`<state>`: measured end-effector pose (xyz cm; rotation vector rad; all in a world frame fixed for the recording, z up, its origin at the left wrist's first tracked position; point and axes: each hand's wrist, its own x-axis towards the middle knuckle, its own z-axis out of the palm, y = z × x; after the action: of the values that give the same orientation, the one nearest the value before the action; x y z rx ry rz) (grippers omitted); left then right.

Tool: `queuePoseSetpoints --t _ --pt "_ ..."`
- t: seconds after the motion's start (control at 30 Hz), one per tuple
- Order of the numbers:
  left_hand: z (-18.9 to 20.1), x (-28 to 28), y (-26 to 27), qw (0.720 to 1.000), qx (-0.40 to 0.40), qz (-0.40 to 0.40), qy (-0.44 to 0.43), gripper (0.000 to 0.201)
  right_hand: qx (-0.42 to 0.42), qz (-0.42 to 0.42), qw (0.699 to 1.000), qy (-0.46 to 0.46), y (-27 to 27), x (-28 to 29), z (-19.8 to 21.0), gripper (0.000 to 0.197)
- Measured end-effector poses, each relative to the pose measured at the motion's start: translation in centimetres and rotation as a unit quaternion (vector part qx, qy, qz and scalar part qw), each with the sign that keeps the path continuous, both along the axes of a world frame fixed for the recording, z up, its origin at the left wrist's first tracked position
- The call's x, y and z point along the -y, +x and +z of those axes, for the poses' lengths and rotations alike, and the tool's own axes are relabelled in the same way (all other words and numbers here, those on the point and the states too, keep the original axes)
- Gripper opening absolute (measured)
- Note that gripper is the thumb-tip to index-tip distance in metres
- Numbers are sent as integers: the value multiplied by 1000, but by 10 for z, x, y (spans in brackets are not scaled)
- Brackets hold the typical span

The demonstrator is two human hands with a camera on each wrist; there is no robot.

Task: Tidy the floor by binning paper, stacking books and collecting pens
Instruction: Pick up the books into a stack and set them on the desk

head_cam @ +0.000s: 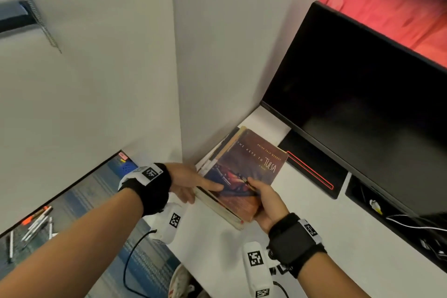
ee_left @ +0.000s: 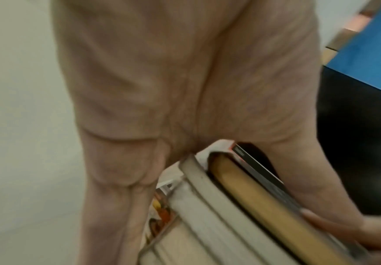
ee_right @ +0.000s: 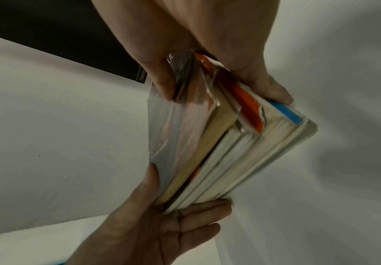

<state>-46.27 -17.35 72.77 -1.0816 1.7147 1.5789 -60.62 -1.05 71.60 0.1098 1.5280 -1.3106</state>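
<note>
**Both grips clamp the book stack at the table corner**

Right grip [head_cam: 262, 201] pinches the near end of the stack of books [head_cam: 242, 176], thumb on the top cover, fingers beneath. Left grip [head_cam: 191, 185] holds the stack's left edge, thumb laid across the cover. To finish well, I judge, lower the stack flat onto the white table [head_cam: 217, 249], then square its edges before letting go. It sits between both grips, tucked near the wall corner beside the monitor [head_cam: 362, 92]. Pens [head_cam: 36, 225] lie on the floor, well apart.
</note>
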Motion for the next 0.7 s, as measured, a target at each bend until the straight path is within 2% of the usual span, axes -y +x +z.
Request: queuePoseSetpoints --t 0.1,0.2,0.27,0.37,0.5,0.57,0.63,0.67,0.7 --pt "-3 -2 0 998 -24 12 -55 87 -5 -15 1000 4 2 9 1 6" --pt "-7 -5 1 992 -70 69 -81 62 -13 -29 999 5 4 26 4 9" --pt "-13 -12 3 988 -77 101 -87 55 -1 -51 999 -6 5 37 7 8" --pt "-21 -20 7 975 -95 152 -135 48 -6 -34 999 -6 6 46 12 12" --pt "-31 -22 15 969 -93 139 -181 31 -7 11 999 30 6 41 23 26" --pt "-37 -20 26 969 -63 137 -194 48 -64 22 996 58 6 33 28 35" --pt "-45 -19 44 967 -53 138 -208 64 -182 -31 980 73 12 24 29 42" --pt "-50 -18 55 965 -68 139 -212 61 -277 -56 956 75 17 20 29 44" --pt "-53 -19 68 964 -88 144 -203 53 -396 -56 914 67 25 18 31 41"
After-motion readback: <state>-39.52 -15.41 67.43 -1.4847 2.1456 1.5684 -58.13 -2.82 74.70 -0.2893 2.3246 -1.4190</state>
